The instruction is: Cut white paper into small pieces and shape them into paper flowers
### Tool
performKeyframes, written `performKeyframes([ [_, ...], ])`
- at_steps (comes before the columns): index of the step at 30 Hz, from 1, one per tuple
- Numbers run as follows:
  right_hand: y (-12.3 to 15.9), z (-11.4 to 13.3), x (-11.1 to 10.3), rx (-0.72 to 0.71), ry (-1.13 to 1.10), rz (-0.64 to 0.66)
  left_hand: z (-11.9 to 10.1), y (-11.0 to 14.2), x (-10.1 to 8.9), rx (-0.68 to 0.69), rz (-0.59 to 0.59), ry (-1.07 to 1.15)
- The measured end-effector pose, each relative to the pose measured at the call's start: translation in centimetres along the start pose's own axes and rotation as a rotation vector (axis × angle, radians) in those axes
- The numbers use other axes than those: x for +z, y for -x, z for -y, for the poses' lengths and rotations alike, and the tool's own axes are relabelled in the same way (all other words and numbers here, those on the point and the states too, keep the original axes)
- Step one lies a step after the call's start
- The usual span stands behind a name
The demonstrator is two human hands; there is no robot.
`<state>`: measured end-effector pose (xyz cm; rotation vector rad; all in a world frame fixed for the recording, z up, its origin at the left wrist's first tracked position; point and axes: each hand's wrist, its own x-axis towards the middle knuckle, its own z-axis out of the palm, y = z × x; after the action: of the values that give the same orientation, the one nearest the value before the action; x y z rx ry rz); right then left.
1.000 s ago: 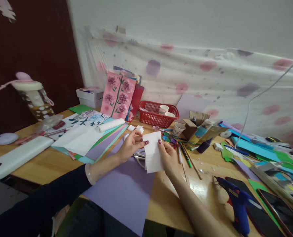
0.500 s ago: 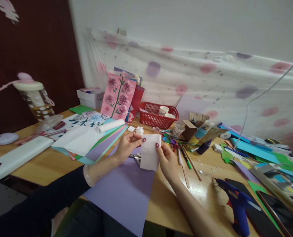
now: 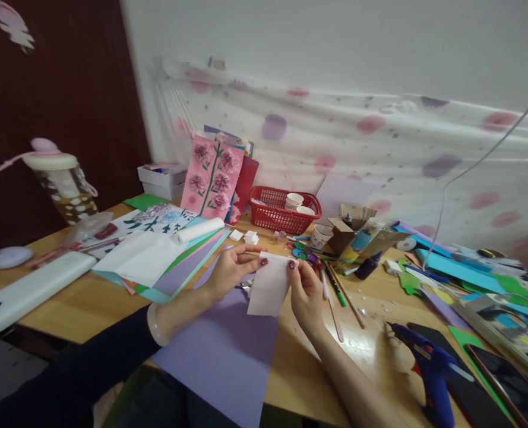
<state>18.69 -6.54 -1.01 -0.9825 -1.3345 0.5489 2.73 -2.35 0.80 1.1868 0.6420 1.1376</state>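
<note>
A small white sheet of thin paper (image 3: 269, 288) hangs between my hands, its top edge pinched on both sides. My left hand (image 3: 232, 270) grips the upper left corner between thumb and fingers. At the upper right corner, my right hand (image 3: 306, 291) does the same. Beneath the paper lies a large purple sheet (image 3: 223, 351), reaching past the table's front edge. Scissors (image 3: 244, 288) rest on the purple sheet, mostly hidden behind the white paper and my left hand.
Stacked coloured paper and a white roll (image 3: 200, 230) lie to the left. A red basket (image 3: 285, 226) with paper cups stands behind. Pens (image 3: 336, 285) and a paintbrush lie right of my hands. A blue glue gun (image 3: 428, 362) and phones sit at the right.
The white paper has dropped slightly and tilted, its lower edge swinging left. Both hands have moved down a little with it, still pinching the upper corners.
</note>
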Motion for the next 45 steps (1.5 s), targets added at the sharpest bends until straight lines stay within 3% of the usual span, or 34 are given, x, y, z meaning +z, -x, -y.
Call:
performKeyframes([
  [6, 0.2, -0.3, 0.0, -0.018, 0.060, -0.007, -0.3, 0.2, 0.4, 0.040, -0.108, -0.052],
  [11, 0.4, -0.8, -0.2, -0.026, 0.212, -0.085, -0.7, 0.8, 0.9, 0.114, -0.112, -0.187],
  [16, 0.4, -0.9, 0.0, 0.026, 0.174, -0.084, -0.6, 0.8, 1.1, 0.096, -0.110, -0.183],
  [22, -0.4, -0.2, -0.4, 0.057, 0.192, -0.217, 0.5, 0.6, 1.0, -0.120, 0.057, -0.108],
  [29, -0.8, -0.1, -0.8, 0.021, 0.294, -0.262, 2.2, 1.1, 1.1, -0.217, 0.246, -0.235],
  [45, -1.3, -0.5, -1.2, 0.150, 0.182, -0.340, 3.1, 1.7, 1.4, -0.243, 0.335, -0.279],
])
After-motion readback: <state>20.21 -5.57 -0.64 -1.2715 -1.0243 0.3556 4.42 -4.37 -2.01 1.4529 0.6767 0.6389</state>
